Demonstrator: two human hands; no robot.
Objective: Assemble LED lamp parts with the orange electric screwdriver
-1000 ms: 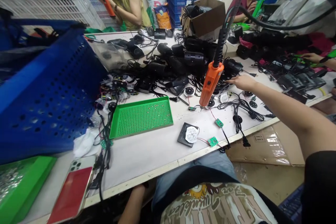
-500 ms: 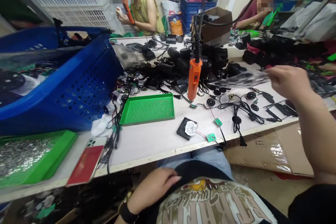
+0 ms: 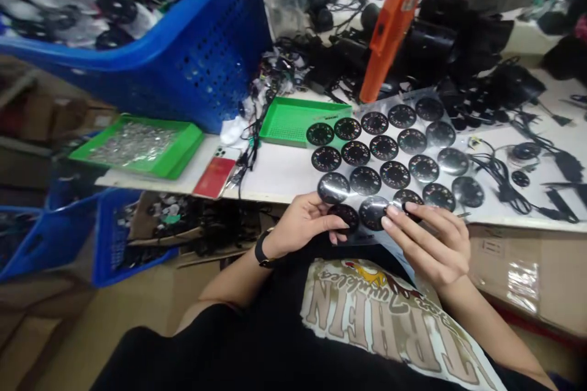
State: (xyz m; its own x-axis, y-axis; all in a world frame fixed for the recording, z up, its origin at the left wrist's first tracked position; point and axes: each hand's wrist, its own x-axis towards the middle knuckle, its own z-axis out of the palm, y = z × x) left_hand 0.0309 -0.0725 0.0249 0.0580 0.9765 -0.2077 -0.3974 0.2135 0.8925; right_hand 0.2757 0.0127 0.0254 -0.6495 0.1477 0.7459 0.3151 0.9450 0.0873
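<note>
A clear plastic sheet (image 3: 389, 159) covered with several round black discs is held over my lap, in front of the white table (image 3: 284, 174). My left hand (image 3: 305, 223) pinches the sheet's near left corner, thumb on top. My right hand (image 3: 431, 241) grips the near edge, its fingertips pressed on one disc. An orange electric screwdriver (image 3: 389, 27) hangs just beyond the sheet's far edge.
A green perforated tray (image 3: 298, 122) lies on the table behind the sheet. A big blue basket (image 3: 183, 55) stands at the left, with a green tray of screws (image 3: 137, 146) and a red phone (image 3: 214, 176) near it. Black parts and cables (image 3: 504, 165) cover the right side. Blue crates (image 3: 105, 238) sit under the table.
My right hand brought the disc sheet from the far right of the table down to my lap. My left hand rose from my lap and took its corner. My view dropped and swung left.
</note>
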